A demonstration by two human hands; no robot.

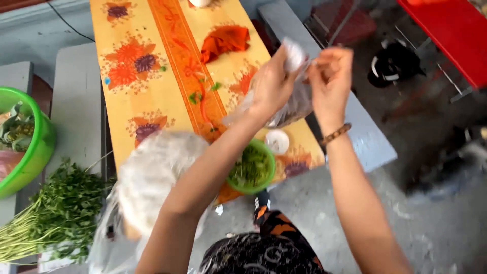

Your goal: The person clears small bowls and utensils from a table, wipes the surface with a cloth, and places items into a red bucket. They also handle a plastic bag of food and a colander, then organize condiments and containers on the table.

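Both my hands are raised over the right edge of a table with an orange flowered cloth (152,101). My left hand (271,83) grips the neck of a clear plastic bag (294,104) that hangs below it. My right hand (329,76), with a bead bracelet on the wrist, pinches the bag's top right beside it. Under my left forearm stands a small green bowl (252,170) of chopped greens, and a small white lid or cup (277,141) sits next to it.
A crumpled orange cloth (224,40) lies further up the table. A large blurred clear bag (147,182) is at the near table edge. Left: a bunch of leafy greens (56,213) on a grey bench and a big green basin (30,147). Grey bench right, red table (451,30) beyond.
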